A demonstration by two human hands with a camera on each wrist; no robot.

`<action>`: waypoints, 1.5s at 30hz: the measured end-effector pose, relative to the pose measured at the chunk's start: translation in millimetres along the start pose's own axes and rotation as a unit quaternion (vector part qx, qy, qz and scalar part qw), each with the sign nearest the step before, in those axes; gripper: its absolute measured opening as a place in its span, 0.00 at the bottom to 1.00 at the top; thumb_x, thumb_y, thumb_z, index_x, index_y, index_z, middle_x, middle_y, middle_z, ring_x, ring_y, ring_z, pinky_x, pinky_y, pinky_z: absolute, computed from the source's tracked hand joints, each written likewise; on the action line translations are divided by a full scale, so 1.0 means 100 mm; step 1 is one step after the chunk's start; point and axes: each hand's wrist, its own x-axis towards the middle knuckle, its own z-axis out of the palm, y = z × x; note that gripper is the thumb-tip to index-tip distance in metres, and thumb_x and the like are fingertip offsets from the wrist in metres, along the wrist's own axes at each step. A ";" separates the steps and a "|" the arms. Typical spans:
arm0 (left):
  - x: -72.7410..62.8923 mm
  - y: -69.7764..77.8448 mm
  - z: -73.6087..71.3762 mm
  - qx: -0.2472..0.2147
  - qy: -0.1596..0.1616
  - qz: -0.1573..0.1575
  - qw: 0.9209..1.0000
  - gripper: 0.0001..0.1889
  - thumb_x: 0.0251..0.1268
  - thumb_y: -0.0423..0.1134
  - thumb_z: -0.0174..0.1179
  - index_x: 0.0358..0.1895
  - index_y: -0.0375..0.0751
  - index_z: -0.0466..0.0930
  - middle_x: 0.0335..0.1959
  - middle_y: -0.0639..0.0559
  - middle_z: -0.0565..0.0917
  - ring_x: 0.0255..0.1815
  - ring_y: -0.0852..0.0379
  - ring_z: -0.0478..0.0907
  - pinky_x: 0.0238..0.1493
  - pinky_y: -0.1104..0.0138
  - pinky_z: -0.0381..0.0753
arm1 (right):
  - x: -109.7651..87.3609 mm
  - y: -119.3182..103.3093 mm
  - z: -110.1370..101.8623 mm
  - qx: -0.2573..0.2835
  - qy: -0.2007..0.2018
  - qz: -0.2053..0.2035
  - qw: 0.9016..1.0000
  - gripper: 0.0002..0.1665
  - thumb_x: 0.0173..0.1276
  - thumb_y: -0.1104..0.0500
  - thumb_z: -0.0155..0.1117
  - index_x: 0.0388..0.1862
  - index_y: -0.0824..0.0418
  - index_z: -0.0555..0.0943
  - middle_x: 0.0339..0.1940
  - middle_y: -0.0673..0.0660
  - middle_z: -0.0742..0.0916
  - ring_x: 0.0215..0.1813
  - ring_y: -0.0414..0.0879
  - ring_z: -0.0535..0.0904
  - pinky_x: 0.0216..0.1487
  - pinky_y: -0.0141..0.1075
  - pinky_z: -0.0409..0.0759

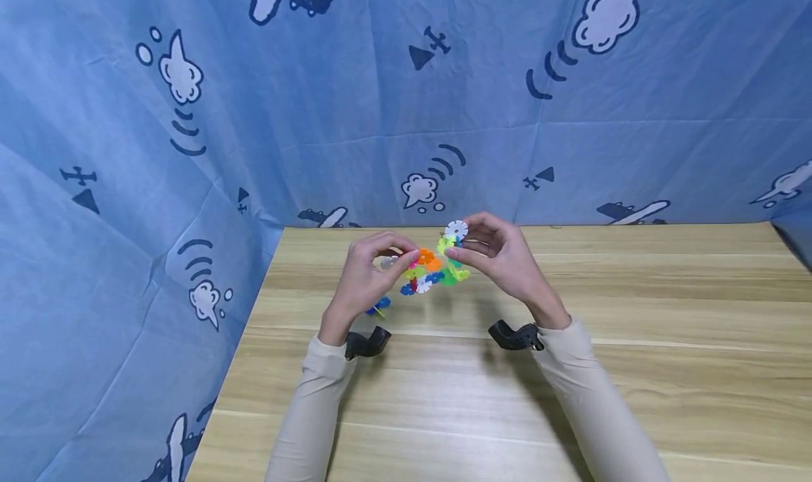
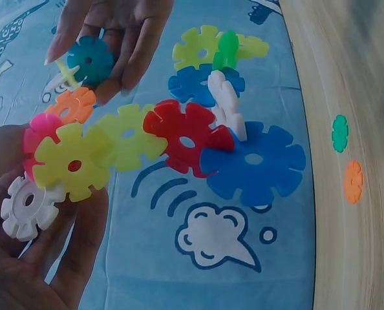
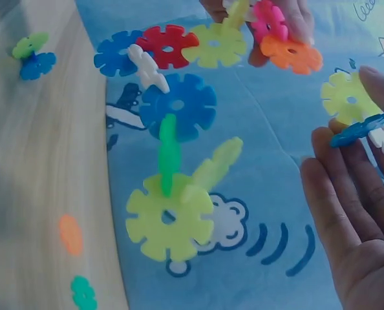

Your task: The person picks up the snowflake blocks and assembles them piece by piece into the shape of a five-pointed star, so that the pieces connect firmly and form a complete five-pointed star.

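Note:
A chain of interlocking notched plastic discs hangs in the air, with pink, orange, yellow, red (image 2: pixel 187 139), white, blue (image 2: pixel 256 165) and green discs slotted edge to edge. My left hand (image 1: pixel 368 277) pinches its pink and orange end (image 3: pixel 292 55), where a white disc (image 2: pixel 29 205) and a yellow one also join. In my right hand (image 1: pixel 507 260) is a smaller cluster of discs: yellow (image 3: pixel 350 98), blue (image 3: pixel 357 131) and white (image 1: pixel 456 230). Its thumb and fingers hold this cluster close to the chain's orange disc, with a gap between them in the right wrist view.
On the wooden table (image 1: pixel 444 411) lie a loose green disc (image 2: pixel 340 133) and an orange disc (image 2: pixel 353 181). A joined blue and yellow-green pair (image 3: pixel 35 58) rests near the left forearm. Black wrist mounts (image 1: pixel 368 342) sit at both cuffs. Blue printed cloth (image 1: pixel 355 101) hangs behind the table.

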 end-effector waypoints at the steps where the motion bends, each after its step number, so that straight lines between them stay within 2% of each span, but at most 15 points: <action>1: 0.00 0.00 0.00 -0.001 -0.002 0.001 1.000 0.05 0.71 0.40 0.69 0.41 0.43 0.89 0.41 0.51 0.91 0.39 0.54 0.87 0.48 0.62 0.89 | 0.00 0.01 0.01 0.002 0.001 -0.004 1.000 0.21 0.64 0.71 0.75 0.54 0.69 0.79 0.46 0.49 0.89 0.48 0.43 0.89 0.57 0.32 0.87; 4: 0.00 0.01 0.01 0.002 -0.005 0.000 1.000 0.05 0.71 0.41 0.68 0.41 0.43 0.89 0.41 0.52 0.91 0.39 0.53 0.87 0.48 0.63 0.89 | 0.00 0.01 0.03 -0.001 0.003 -0.011 1.000 0.21 0.64 0.71 0.75 0.54 0.69 0.78 0.46 0.48 0.90 0.48 0.42 0.89 0.57 0.31 0.87; 8: 0.00 0.02 0.01 0.002 -0.006 0.000 1.000 0.05 0.72 0.41 0.68 0.41 0.44 0.89 0.41 0.52 0.91 0.40 0.58 0.86 0.48 0.60 0.90 | -0.01 0.02 0.06 0.002 0.001 -0.017 1.000 0.21 0.64 0.71 0.75 0.54 0.71 0.78 0.46 0.45 0.91 0.48 0.41 0.89 0.56 0.31 0.87; 16: 0.00 0.01 0.03 -0.007 -0.006 -0.003 1.000 0.05 0.71 0.41 0.69 0.41 0.44 0.90 0.39 0.52 0.91 0.40 0.59 0.86 0.49 0.61 0.90 | 0.00 0.02 0.10 -0.022 0.011 -0.014 1.000 0.21 0.64 0.69 0.76 0.54 0.68 0.80 0.45 0.46 0.91 0.50 0.41 0.89 0.59 0.31 0.86; 20: 0.00 0.02 0.03 -0.009 -0.005 -0.005 1.000 0.04 0.70 0.39 0.70 0.42 0.44 0.90 0.39 0.52 0.91 0.38 0.59 0.86 0.50 0.63 0.90 | 0.01 0.02 0.12 -0.043 0.014 -0.011 0.999 0.21 0.64 0.67 0.77 0.54 0.67 0.80 0.46 0.49 0.91 0.52 0.40 0.89 0.62 0.31 0.85; 25: 0.00 0.01 0.04 -0.017 -0.013 -0.005 1.000 0.04 0.67 0.35 0.72 0.42 0.42 0.90 0.38 0.50 0.90 0.37 0.59 0.87 0.48 0.63 0.91 | 0.00 0.02 0.13 -0.059 0.013 -0.014 0.998 0.21 0.63 0.66 0.78 0.52 0.66 0.81 0.48 0.58 0.92 0.51 0.40 0.89 0.62 0.32 0.85; 29: 0.00 0.01 0.05 -0.006 -0.016 -0.004 1.000 0.03 0.66 0.34 0.72 0.41 0.41 0.89 0.37 0.50 0.90 0.35 0.60 0.87 0.47 0.64 0.91 | 0.00 0.02 0.14 -0.070 0.011 -0.021 0.997 0.21 0.62 0.66 0.79 0.52 0.65 0.82 0.49 0.63 0.91 0.51 0.40 0.89 0.63 0.34 0.85; 36: 0.01 0.04 0.07 0.035 -0.004 0.011 0.999 0.04 0.67 0.37 0.72 0.41 0.42 0.88 0.37 0.52 0.89 0.39 0.60 0.85 0.46 0.64 0.88 | -0.02 -0.01 0.16 -0.120 0.016 -0.026 0.992 0.15 0.68 0.61 0.75 0.52 0.62 0.87 0.49 0.59 0.91 0.51 0.38 0.88 0.65 0.34 0.84; 45: 0.00 0.03 0.08 0.029 0.023 0.037 0.999 0.02 0.66 0.34 0.72 0.38 0.40 0.88 0.36 0.50 0.89 0.36 0.59 0.83 0.43 0.69 0.85 | -0.01 0.02 0.20 -0.090 0.015 -0.029 0.995 0.12 0.66 0.64 0.76 0.48 0.63 0.86 0.45 0.60 0.91 0.46 0.41 0.87 0.60 0.30 0.85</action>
